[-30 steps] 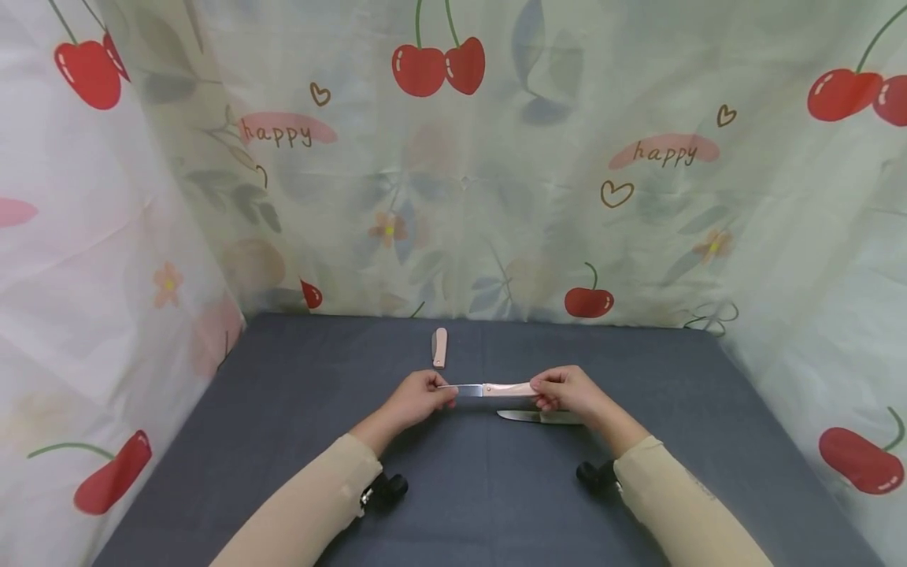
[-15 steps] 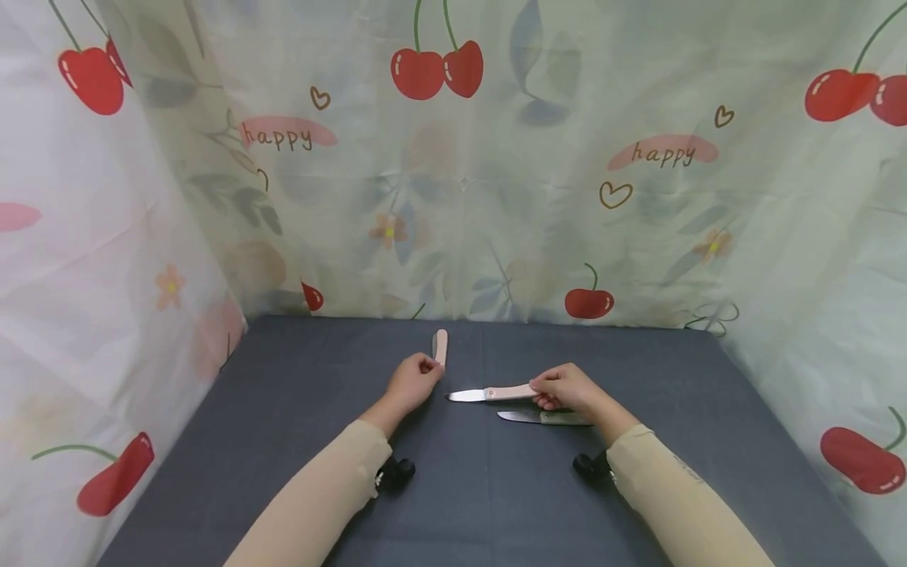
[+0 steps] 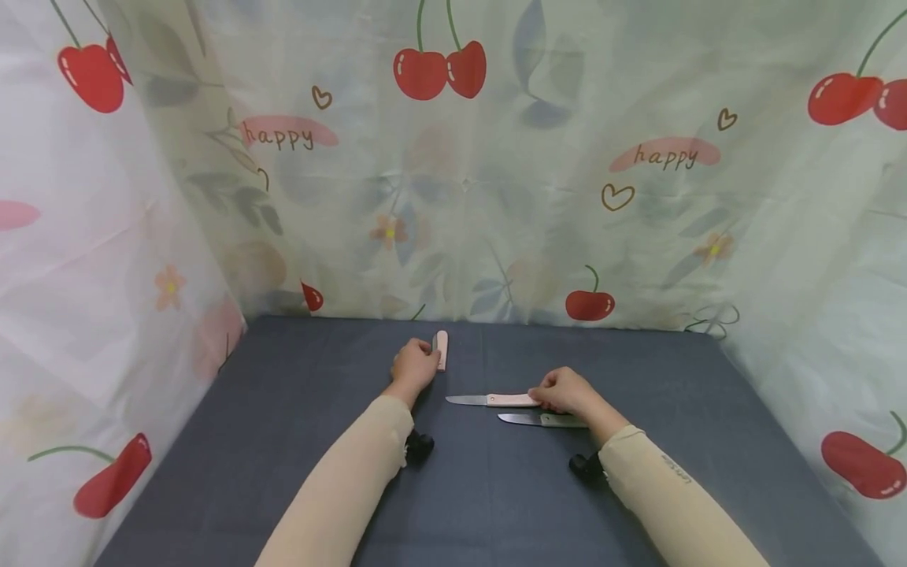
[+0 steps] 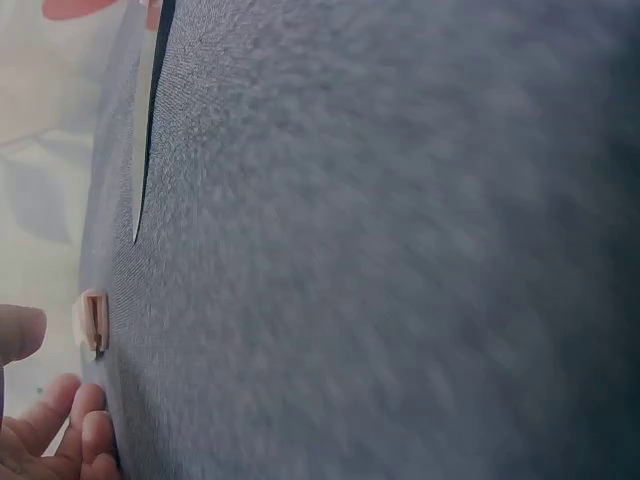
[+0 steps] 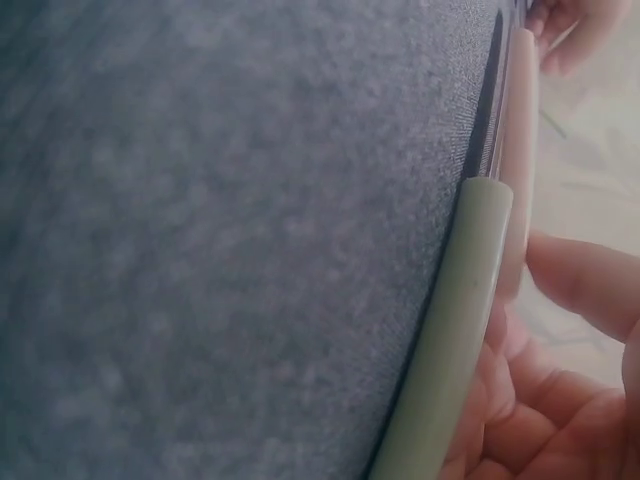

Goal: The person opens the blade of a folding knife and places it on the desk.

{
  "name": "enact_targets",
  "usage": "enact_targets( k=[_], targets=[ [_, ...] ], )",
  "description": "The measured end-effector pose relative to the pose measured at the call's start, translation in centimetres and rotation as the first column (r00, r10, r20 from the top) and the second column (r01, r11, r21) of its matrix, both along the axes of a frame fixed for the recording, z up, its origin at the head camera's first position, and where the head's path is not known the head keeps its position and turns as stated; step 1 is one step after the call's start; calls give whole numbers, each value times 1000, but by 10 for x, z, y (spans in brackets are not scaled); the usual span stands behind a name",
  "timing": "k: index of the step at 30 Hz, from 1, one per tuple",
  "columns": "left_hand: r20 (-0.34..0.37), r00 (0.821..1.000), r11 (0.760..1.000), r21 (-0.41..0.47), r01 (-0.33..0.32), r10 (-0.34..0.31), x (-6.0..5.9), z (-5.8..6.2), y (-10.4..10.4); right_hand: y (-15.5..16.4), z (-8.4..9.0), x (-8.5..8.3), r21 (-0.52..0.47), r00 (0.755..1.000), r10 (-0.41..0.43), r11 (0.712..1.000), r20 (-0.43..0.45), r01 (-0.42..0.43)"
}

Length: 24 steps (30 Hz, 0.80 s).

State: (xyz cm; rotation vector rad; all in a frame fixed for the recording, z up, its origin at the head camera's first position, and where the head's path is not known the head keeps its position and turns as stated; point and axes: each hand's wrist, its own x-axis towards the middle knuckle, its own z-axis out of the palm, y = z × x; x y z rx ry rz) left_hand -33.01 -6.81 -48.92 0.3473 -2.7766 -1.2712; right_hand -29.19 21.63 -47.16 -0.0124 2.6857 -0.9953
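An unfolded folding knife with a pink handle lies level on the dark cloth, blade to the left. My right hand pinches the end of its handle between thumb and fingers. Just nearer to me is a second knife, unfolded, with a pale green handle; the right hand overlaps it in the head view. Farther back, a folded pink knife stretches away from me, its slotted end showing in the left wrist view. Beside it on the left is my left hand, thumb and fingers apart.
Dark grey cloth covers the table. Curtains printed with cherries hang behind it and along both sides. A black wrist camera sticks out below the left sleeve, another below the right.
The left hand has let go of the pink knife's blade and moved away to the folded pink knife. The right hand has lowered the unfolded knife slightly, with its grip kept.
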Motion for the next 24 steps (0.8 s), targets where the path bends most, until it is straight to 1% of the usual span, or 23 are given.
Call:
enact_targets(
  k=[3,7,11,15,18,21,24],
  targets=[
    [32,999,999,-21,-24,25,-2,2,4,0,-1,0,30,1000,-7,1000,-11,7],
    [41,998,996,-78,-53,57,-1,5,7,-1,-1,-1,38,1000,-11,999,-11,11],
    [43,997,989,-138,-51,58,0,10,7,-2,2,0,17,1000,-4,1000,-2,4],
    [74,997,988,-151,-19,31,-1,16,4,-2,5,1,-29,1000,-5,1000,25,6],
    [105,994,987,-162,24,-7,0,18,0,0,9,3,-39,999,-6,999,44,8],
    [123,990,982,-170,86,-65,0,16,-3,1,17,5,-25,999,-19,999,39,20],
    [121,987,977,-170,127,-107,2,14,-6,2,25,8,-36,999,-28,999,27,29]
  ],
)
